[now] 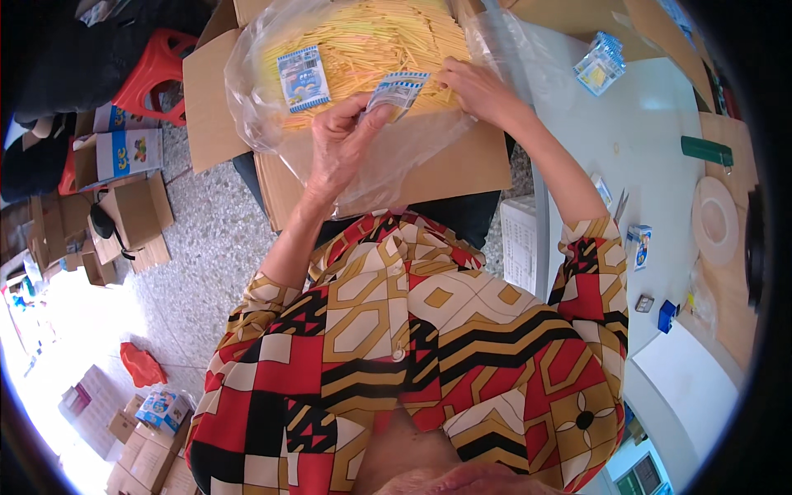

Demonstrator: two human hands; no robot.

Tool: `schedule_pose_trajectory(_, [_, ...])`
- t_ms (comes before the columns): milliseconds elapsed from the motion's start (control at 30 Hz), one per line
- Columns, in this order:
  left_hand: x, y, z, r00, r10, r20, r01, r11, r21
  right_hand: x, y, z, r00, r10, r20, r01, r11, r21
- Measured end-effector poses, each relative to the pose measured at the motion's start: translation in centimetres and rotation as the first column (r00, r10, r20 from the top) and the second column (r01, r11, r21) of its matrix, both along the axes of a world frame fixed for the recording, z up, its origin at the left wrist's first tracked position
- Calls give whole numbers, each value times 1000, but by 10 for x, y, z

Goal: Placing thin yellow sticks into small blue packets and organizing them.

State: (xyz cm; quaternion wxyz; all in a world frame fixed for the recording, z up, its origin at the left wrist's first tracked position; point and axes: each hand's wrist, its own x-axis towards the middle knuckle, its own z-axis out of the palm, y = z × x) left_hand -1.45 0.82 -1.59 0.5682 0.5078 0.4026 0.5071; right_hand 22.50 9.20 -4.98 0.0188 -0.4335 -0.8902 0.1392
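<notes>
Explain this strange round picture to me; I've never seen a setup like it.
There's no machine here: the hands are a person's own, bare. The single picture comes from a wide fisheye camera worn on the head, looking down, so edges bend and the person's patterned red, black, white and gold shirt fills the lower middle.

The left hand holds a small blue-and-white printed packet. The right hand has its fingers at the thin, mostly yellow sticks; whether it grips any is unclear. The sticks fill a clear plastic bag in a brown cardboard box, with another blue-and-white rectangular packet on top.

To the right, a pale, smooth tabletop bears more blue-and-white packets.
</notes>
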Motion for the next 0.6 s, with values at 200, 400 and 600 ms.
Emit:
schedule_pose_trajectory(200, [3, 0, -2, 1000, 13, 14, -13, 1000, -1, 1, 2, -2, 999, -36, -17, 36, 998, 50])
schedule_pose_trajectory(400, [2, -1, -4, 1000, 4, 2, -4, 999, -31, 0, 6, -4, 987, -158, 28, 160, 981, -112])
schedule_pose_trajectory(600, [6, 1, -9, 1000, -7, -7, 7, 1000, -6, 17, 4, -19, 957, -168, -236, 184, 982, 45])
